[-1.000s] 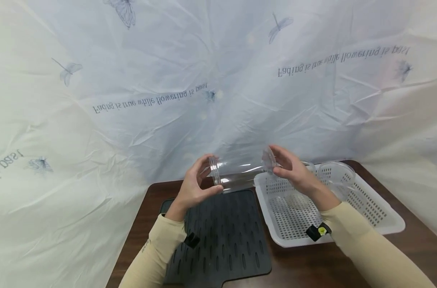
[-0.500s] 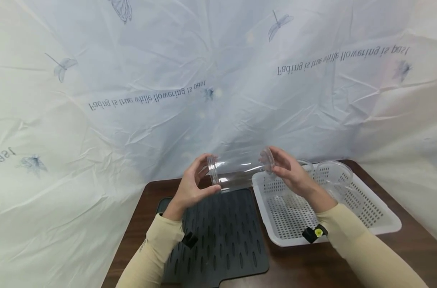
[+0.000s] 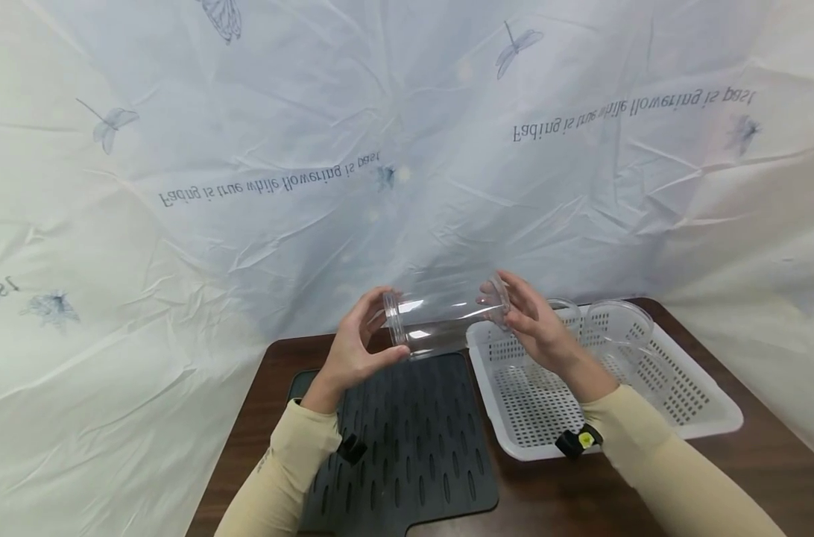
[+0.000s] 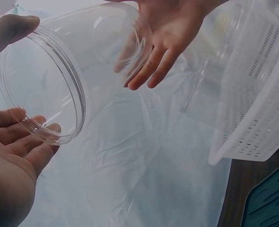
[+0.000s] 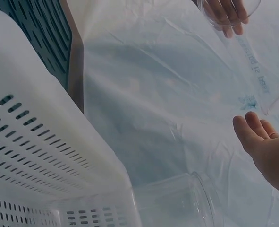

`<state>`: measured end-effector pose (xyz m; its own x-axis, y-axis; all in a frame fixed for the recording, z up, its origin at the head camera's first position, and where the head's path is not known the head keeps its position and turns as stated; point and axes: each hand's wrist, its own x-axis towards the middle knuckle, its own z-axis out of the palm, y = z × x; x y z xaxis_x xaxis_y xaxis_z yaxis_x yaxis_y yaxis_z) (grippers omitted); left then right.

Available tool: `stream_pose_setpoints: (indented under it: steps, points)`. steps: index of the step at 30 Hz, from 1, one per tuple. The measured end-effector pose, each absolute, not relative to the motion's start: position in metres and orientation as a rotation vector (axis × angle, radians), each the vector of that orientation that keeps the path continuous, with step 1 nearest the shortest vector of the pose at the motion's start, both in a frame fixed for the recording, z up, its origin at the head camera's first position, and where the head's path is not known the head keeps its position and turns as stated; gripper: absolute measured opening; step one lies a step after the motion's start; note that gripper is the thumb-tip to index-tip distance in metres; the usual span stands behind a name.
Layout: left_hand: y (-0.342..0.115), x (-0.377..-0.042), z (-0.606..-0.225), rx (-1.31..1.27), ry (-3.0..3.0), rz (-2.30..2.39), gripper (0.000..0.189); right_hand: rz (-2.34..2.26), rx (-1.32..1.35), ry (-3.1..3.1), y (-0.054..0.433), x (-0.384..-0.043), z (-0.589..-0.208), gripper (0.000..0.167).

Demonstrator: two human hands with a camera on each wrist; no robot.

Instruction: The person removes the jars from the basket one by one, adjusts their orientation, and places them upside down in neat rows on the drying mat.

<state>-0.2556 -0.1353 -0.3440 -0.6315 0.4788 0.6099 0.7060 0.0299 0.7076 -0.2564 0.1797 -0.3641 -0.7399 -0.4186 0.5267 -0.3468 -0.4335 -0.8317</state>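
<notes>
Above the far part of the table, a clear plastic jar (image 3: 443,317) lies on its side between both hands. My left hand (image 3: 349,350) holds its ridged, open-looking mouth end, thumb below and fingers around the rim, as the left wrist view shows at the jar mouth (image 4: 78,113). At the other end, my right hand (image 3: 546,328) holds the rounded edge with bent fingers and thumb. In the right wrist view that hand (image 5: 271,149) appears with only a sliver of the jar beside it. No contents show through the jar wall.
A white perforated basket (image 3: 490,403) stands right on the brown table (image 3: 548,496), with clear jars (image 3: 618,324) inside. Left of it lies a dark slotted mat (image 3: 414,447). A pale printed sheet (image 3: 407,224) hangs close behind the table.
Both hands keep their hold on the jar. The right fingers have shifted slightly at its end. The whole scene drifts slightly leftward as the head view moves.
</notes>
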Motion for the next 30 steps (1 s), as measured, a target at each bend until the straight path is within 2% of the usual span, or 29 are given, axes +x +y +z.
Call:
stream_pose_setpoints:
  steps: [8, 23, 30]
  points:
    - [-0.133, -0.257, -0.344, -1.235, -2.087, -1.652, 0.082, -2.408, -1.119, 1.585, 0.171, -0.254, -0.369, 0.075]
    - [-0.135, -0.252, -0.348, -1.233, -2.12, -1.668, 0.079, -2.499, -1.075, 1.42, 0.16, -0.251, -0.382, 0.081]
    - [-0.136, -0.252, -0.35, -1.239, -2.108, -1.677, 0.077, -2.578, -1.095, 1.33, 0.154, -0.253, -0.384, 0.068]
